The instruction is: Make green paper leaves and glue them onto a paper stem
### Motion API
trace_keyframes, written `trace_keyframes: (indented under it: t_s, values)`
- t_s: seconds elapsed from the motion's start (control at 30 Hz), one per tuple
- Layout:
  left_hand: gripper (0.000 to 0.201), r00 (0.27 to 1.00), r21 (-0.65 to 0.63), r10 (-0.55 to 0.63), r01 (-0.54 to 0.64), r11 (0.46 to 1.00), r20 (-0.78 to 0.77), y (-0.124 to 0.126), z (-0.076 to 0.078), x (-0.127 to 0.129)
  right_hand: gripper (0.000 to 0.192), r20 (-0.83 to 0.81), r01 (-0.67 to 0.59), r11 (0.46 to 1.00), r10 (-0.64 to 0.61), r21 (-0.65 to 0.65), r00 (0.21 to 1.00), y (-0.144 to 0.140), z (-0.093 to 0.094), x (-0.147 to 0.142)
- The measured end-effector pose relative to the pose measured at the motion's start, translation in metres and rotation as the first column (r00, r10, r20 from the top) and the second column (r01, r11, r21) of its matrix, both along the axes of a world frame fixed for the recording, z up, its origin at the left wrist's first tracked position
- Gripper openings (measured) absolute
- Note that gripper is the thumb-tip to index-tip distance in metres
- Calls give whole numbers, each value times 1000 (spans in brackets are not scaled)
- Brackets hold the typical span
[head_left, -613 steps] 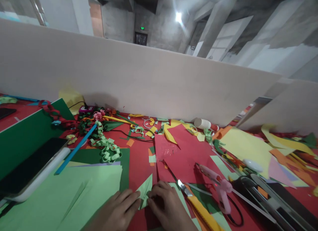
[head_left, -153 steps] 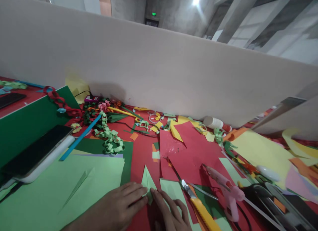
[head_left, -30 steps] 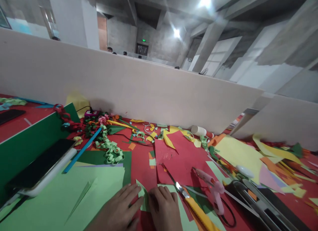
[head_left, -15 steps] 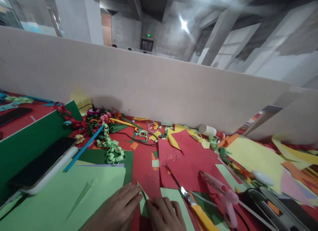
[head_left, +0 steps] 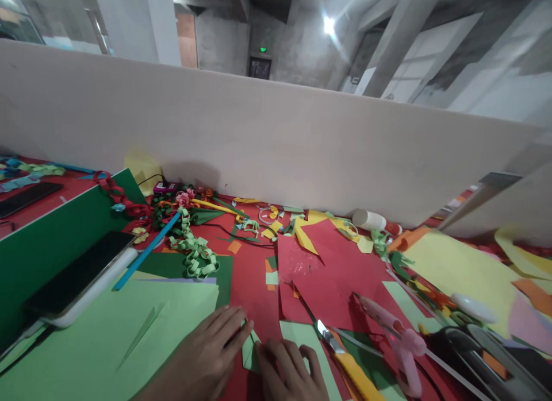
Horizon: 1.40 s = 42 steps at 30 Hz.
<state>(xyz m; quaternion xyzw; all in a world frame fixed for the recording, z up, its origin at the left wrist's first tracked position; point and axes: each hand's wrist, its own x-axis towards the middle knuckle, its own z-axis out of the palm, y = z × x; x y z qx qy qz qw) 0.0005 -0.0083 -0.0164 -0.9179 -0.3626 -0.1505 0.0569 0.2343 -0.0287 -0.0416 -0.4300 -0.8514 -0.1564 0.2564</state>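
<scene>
Two hands are working at the near edge of the red tabletop (head_left: 250,274). The left hand (head_left: 207,355) is lying flat, fingers spread, with its fingertips pressing on a small folded green paper (head_left: 249,352). The right hand (head_left: 291,372) is also lying open, its fingers touching the same paper from the other side. The paper is sitting between both hands, low in the view. A yellow utility knife (head_left: 345,361) is lying just beside the right hand, and a pink glue gun (head_left: 394,343) is resting further right. A large light green sheet (head_left: 107,343) is spreading under the left wrist.
</scene>
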Motion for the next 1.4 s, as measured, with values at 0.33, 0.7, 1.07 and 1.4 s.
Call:
trace_keyframes:
  t_s: [0.33, 0.7, 1.07, 1.4]
  values:
    - [63, 1000, 26, -2, 2, 1000, -5, -4, -9, 0, 40, -35, -23, 1000, 23, -4, 999, 3, 3, 2]
    - [55, 1000, 71, -18, 17, 997, 15, -2, -5, 1, 41, -98, -35, 999, 33, -24, 995, 9, 12, -4]
    - [40, 986, 27, 115, -119, 992, 121, -2, 2, -3, 42, -105, -23, 1000, 22, -12, 994, 15, 12, -13]
    - [38, 986, 45, 102, -109, 993, 129, -2, 5, -3, 42, -94, -19, 999, 17, -26, 995, 13, 10, -13]
